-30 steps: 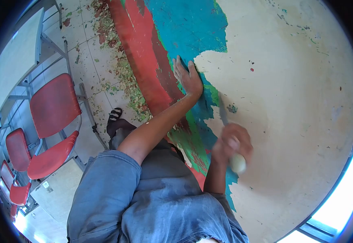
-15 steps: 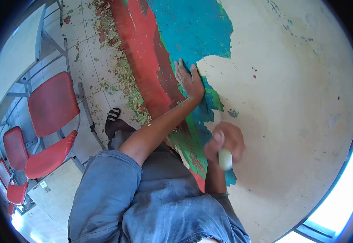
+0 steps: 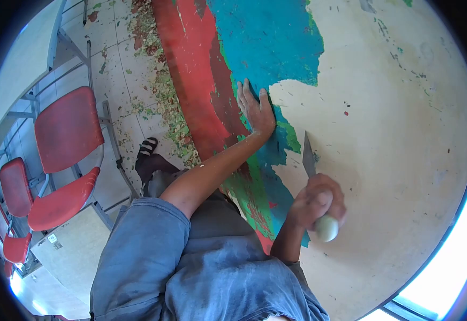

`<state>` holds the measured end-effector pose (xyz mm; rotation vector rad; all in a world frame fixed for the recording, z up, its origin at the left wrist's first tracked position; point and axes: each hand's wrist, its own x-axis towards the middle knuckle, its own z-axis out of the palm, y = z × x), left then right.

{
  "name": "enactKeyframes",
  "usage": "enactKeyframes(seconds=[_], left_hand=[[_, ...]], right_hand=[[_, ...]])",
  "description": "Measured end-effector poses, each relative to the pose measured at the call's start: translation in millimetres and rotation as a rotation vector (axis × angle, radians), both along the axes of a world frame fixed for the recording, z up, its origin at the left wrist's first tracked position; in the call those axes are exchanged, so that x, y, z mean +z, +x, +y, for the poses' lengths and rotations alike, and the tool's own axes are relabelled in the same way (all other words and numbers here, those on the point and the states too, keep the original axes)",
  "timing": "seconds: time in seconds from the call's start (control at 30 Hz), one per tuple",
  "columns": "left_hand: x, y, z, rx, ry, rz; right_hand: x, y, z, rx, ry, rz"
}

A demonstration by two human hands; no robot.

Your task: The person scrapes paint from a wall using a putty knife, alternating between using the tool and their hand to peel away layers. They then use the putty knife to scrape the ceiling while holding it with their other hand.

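Note:
My left hand [image 3: 258,113] lies flat with fingers spread on the blue paint [image 3: 271,43] of a wall-like surface, near the ragged edge of a pale bare area [image 3: 383,144]. My right hand [image 3: 321,200] is wrapped round the pale, round-ended handle of a scraper [image 3: 309,155]. Its grey metal blade looks narrow and pointed from this angle and points toward the blue edge. Whether the blade touches the surface, I cannot tell. Green paint [image 3: 288,134] shows along the jagged border between the hands.
Red paint [image 3: 177,69] runs along the surface beside the tiled floor [image 3: 126,80], where paint flakes [image 3: 172,109] are strewn. Red chairs [image 3: 68,128] and a pale table [image 3: 24,59] stand at left. My sandalled foot [image 3: 146,155] is near the flakes. A bright opening [image 3: 458,246] is at lower right.
My right hand has moved right and slightly down in the view with the scraper, whose blade now shows clearly. My left hand stays on the blue paint while the view shifts slightly.

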<state>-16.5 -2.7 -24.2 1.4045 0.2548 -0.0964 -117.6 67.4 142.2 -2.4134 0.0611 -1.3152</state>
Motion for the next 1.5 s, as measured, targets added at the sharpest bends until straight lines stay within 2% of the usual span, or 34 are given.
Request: enactKeyframes(seconds=[0.03, 0.07, 0.17, 0.3, 0.33, 0.43, 0.47, 0.57, 0.6, 0.7, 0.73, 0.8, 0.87, 0.93, 1.03, 1.1, 1.17, 1.27, 1.37, 1.4, 1.47, 1.5], left_hand=[[-0.2, -4.3, 1.5, -0.014, -0.002, -0.003], [0.4, -6.6, 2.4, -0.021, -0.002, 0.006], [3.5, -0.8, 0.0, -0.008, -0.005, 0.000], [-0.9, -6.5, 3.0, -0.014, 0.013, -0.014], [0.9, -4.5, 1.3, -0.008, 0.002, -0.010], [0.6, -4.0, 2.6, -0.016, 0.003, -0.002], [0.1, -6.8, 4.2, -0.018, 0.002, 0.011], [4.2, -0.4, 3.2, -0.020, -0.006, 0.003], [3.6, 0.9, 3.8, -0.017, 0.001, -0.003], [2.6, -5.3, 6.3, -0.028, 0.000, 0.019], [5.0, -3.9, 5.4, -0.026, -0.011, 0.025], [6.7, 0.5, 4.4, -0.023, -0.009, 0.013], [2.9, -6.0, 7.7, -0.027, 0.002, 0.025], [2.6, -2.9, 4.8, -0.026, -0.007, 0.021], [1.7, -1.2, 4.9, -0.030, 0.008, 0.024], [0.6, -6.4, 5.8, -0.029, -0.001, 0.037], [4.3, -0.6, 3.4, -0.027, -0.007, 0.012], [1.4, -5.7, 4.1, -0.023, 0.012, 0.017], [3.5, -3.0, 4.7, -0.039, 0.008, 0.016], [3.7, -2.7, 4.8, -0.042, 0.013, 0.016], [1.9, -1.5, 6.6, -0.037, 0.022, 0.023], [1.9, -2.5, 6.8, -0.042, 0.018, 0.024]], right_hand=[[0.8, -4.9, -0.7, -0.026, 0.072, -0.021], [-4.1, 0.3, -5.5, -0.046, -0.046, 0.065], [3.2, 14.1, 5.6, 0.066, -0.034, 0.071], [17.6, 26.3, 0.7, -0.192, -0.011, 0.139], [21.0, 25.1, 2.3, -0.147, -0.034, 0.203], [28.1, 19.0, 7.3, -0.130, 0.110, 0.129], [18.5, 26.3, -2.8, -0.089, -0.106, 0.116], [9.6, 38.6, 5.2, -0.091, -0.156, 0.197], [16.6, 35.4, 4.3, -0.068, -0.182, 0.147], [10.5, 42.4, -0.7, -0.178, -0.003, 0.214], [13.6, 49.6, 3.5, -0.169, 0.019, 0.312], [19.0, 48.5, -2.1, 0.007, 0.252, 0.078], [11.2, 44.5, -5.7, 0.015, 0.274, 0.051], [-8.9, 51.6, -15.5, -0.129, 0.056, 0.196], [7.7, 46.3, 0.0, 0.034, 0.111, -0.038], [21.2, 34.9, 0.9, -0.173, 0.039, 0.165], [31.3, 40.5, -0.1, -0.138, -0.081, 0.263], [40.6, 25.5, 9.6, -0.079, 0.323, 0.039], [20.7, 27.7, 11.6, -0.221, -0.188, 0.316], [23.6, 22.4, 14.6, -0.179, -0.219, 0.274], [27.1, 2.7, 13.9, -0.228, -0.014, 0.247], [23.5, -1.3, 12.6, -0.221, -0.060, 0.265]])
